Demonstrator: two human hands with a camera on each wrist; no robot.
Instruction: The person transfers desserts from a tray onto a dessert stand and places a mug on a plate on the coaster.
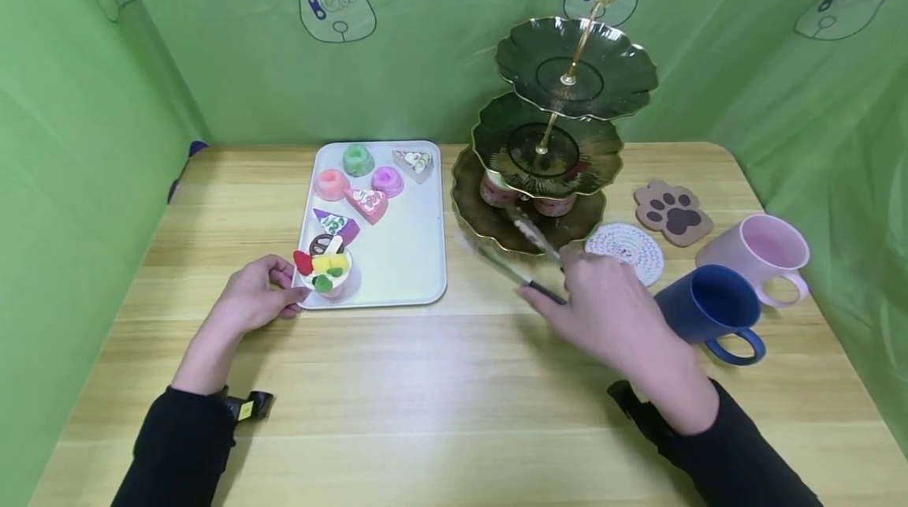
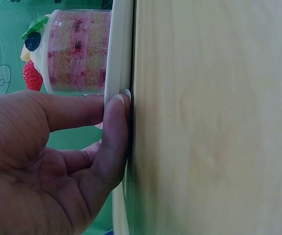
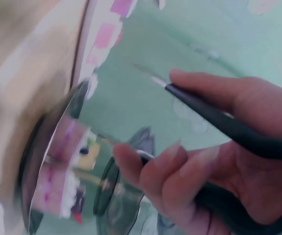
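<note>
My left hand [image 1: 257, 290] pinches the near-left edge of a white tray [image 1: 406, 255], thumb and fingers on its rim in the left wrist view. Close by on that corner sits a fruit-topped cake cup [image 1: 332, 274] with pink layers. Toy sweets are spread over the tray: ring-shaped pieces, among them a green one [image 1: 358, 160], and cake slices such as a pink one [image 1: 367, 204]. My right hand [image 1: 613, 310] holds black-handled tongs [image 3: 214, 115], arms spread apart. Their blurred tips reach toward the lowest tier [image 1: 468, 199] of a dark green stand, where two cake cups [image 1: 555, 206] stand.
The stand's upper plates [image 1: 617, 81] and gold post [image 1: 585, 42] rise above the cups. To the right lie a round coaster [image 1: 617, 243] and a paw-shaped coaster [image 1: 670, 211], near a blue mug [image 1: 681, 306] and a pink mug [image 1: 731, 247]. Green cloth [image 1: 447, 57] encloses the table.
</note>
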